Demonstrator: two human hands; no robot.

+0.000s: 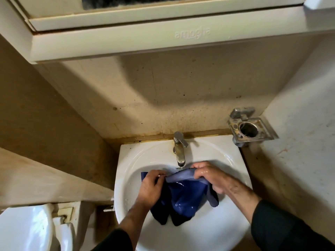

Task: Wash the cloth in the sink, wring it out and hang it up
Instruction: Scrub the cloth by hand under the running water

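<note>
both hands, left hand (151,185) and right hand (211,176), pinch the wet blue cloth (183,200) over the sink (130,160) under the faucet (179,151); risk: soaked fabric drips over the rim if lifted unwrung.

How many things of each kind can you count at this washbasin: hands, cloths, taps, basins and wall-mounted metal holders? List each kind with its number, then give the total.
Hands: 2, the left hand and the right hand, both gripping the cloth
Blue cloth: 1
Metal tap: 1
White washbasin: 1
Wall-mounted metal holder: 1
Total: 6
</note>
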